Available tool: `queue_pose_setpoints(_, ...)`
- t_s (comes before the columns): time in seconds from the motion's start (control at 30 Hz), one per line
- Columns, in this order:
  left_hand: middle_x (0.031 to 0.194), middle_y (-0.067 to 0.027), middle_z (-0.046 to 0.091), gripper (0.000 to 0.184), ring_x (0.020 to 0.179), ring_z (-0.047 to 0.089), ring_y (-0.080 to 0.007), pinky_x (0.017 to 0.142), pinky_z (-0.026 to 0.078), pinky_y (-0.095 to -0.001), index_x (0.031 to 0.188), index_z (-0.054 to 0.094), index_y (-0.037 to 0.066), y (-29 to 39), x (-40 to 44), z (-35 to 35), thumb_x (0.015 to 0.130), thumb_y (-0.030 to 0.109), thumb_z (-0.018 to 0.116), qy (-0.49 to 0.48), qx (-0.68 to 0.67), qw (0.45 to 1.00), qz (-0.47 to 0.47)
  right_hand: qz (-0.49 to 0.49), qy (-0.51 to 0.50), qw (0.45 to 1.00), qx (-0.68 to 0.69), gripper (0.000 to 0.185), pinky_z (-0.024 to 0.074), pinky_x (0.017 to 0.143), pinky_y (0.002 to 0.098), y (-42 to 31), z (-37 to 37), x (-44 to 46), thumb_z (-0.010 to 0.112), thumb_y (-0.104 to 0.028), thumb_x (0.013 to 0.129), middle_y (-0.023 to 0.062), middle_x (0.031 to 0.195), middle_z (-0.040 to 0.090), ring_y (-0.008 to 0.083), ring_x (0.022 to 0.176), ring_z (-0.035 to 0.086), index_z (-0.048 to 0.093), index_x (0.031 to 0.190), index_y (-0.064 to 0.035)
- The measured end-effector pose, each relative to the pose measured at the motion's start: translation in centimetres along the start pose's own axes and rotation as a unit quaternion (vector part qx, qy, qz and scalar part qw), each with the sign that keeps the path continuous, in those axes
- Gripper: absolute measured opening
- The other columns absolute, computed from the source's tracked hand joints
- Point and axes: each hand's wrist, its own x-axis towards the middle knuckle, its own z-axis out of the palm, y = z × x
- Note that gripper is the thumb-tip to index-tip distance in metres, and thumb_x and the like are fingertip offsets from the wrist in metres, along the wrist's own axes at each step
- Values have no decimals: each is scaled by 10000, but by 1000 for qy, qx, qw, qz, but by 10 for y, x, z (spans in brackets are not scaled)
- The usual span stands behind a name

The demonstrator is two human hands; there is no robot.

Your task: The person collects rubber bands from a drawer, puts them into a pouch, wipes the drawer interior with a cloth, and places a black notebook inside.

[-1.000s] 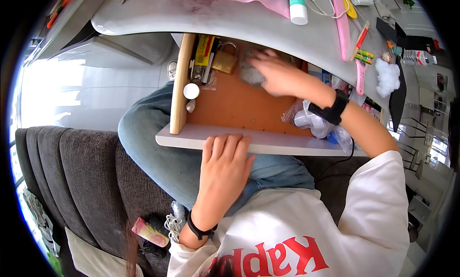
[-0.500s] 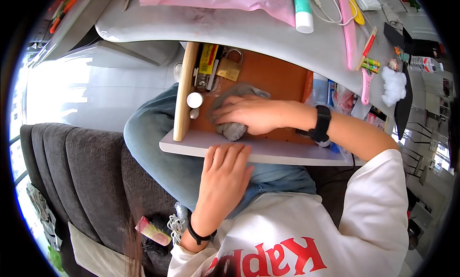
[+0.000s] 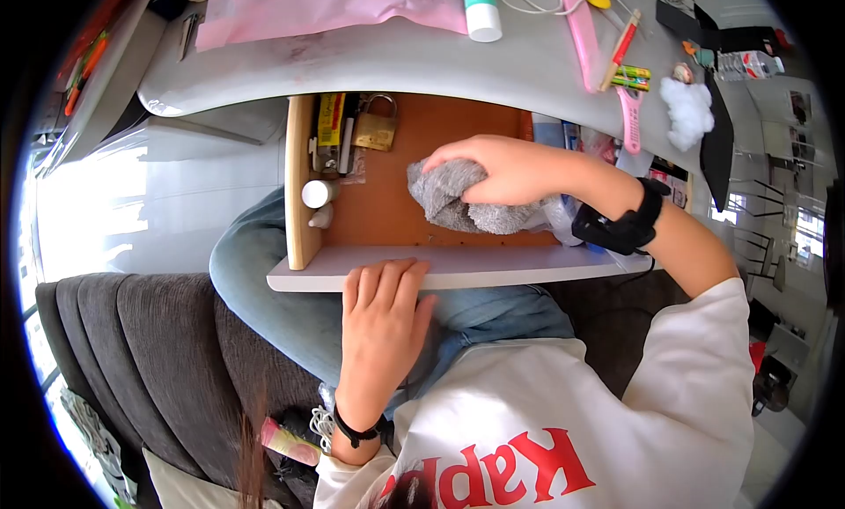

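My right hand (image 3: 515, 170) is closed on a crumpled grey cloth (image 3: 444, 196), which it holds against the brown bottom of the pulled-out drawer (image 3: 400, 232). Part of the cloth is hidden under my palm. The fingers of my left hand (image 3: 380, 320) hook over the drawer's front edge, its thumb on the outer side. Along the drawer's left wall lie a brass padlock (image 3: 376, 132), a yellow-labelled packet (image 3: 331, 121) and a white round cap (image 3: 317, 193). Clear plastic (image 3: 559, 218) sits to the right of the cloth.
The grey desk top (image 3: 352, 60) overhangs the drawer. On it lie a pink bag (image 3: 334, 11), a teal and white tube (image 3: 481, 11), a pink razor (image 3: 630, 121), batteries (image 3: 631, 77) and white fluff (image 3: 688, 113). A dark sofa (image 3: 150, 350) stands at the left.
My right hand has moved right across the drawer with the grey cloth, now bunched up in its fingers. My left hand stays on the drawer's front edge. The whole view has shifted slightly.
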Motion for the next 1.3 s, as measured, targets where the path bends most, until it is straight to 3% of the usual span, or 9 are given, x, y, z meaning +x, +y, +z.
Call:
queue_pose_setpoints(0.1,1021,-93,541,320,981,474,-283,903,338,-387,1059,536,37,-2,-1,3,757,110,611,11,-4,1000,4,109,25,967,229,466,406,911,308,-8,3,-17,534,-4,716,141,1138,567,204,1061,530,509,1182,-13)
queue_pose_setpoints(0.13,1021,-93,541,319,978,475,-284,904,337,-387,1059,536,37,-2,-2,3,759,112,610,15,-3,1000,3,133,26,965,223,458,404,904,288,-8,8,-20,541,-12,726,125,1121,574,163,1044,524,507,1183,4)
queue_pose_setpoints(0.23,1026,-94,541,320,974,473,-283,908,335,-386,1062,537,38,-2,-3,4,760,115,610,18,-3,1000,4,147,21,988,37,431,429,872,295,18,40,-23,552,-41,730,146,1070,603,228,996,565,527,1157,5)
queue_pose_setpoints(0.33,1030,-93,542,322,973,473,-281,910,335,-384,1066,538,38,-2,-4,3,762,117,610,21,-1,1000,12,228,39,968,95,430,436,869,312,23,44,-24,544,-43,716,175,1045,606,254,990,574,531,1140,28)
queue_pose_setpoints(0.43,1033,-93,542,327,973,473,-278,910,334,-384,1071,538,39,-3,-3,2,763,119,610,17,-3,1000,12,143,-12,989,20,424,440,869,339,31,38,-40,531,-28,696,201,1031,606,280,989,583,540,1114,42)
queue_pose_setpoints(0.47,1035,-93,541,328,974,472,-279,909,334,-383,1073,537,40,-3,-3,2,763,120,610,16,-5,1000,14,115,48,992,-30,411,445,860,363,28,45,-53,517,-2,679,225,1026,598,325,980,582,550,1085,48)
queue_pose_setpoints(0.8,1051,-90,539,346,990,470,-275,917,331,-384,1082,533,41,-3,-3,2,753,113,611,10,-9,1000,7,189,68,949,-242,455,446,823,433,37,65,-73,559,-11,673,236,1073,514,406,965,526,482,1115,68)
queue_pose_setpoints(1.03,1067,-85,547,353,1013,478,-267,922,327,-383,1080,529,36,-4,0,0,742,98,611,-7,-14,1000,-2,155,12,960,-234,387,451,785,446,39,70,-43,540,21,664,243,999,487,410,942,523,434,1031,82)
queue_pose_setpoints(1.3,995,-99,591,197,936,537,-301,904,406,-445,902,602,8,-16,-7,-16,709,-29,592,43,-127,991,-14,72,40,977,-199,429,443,840,451,19,87,3,520,40,664,241,1078,479,413,996,507,430,1083,69)
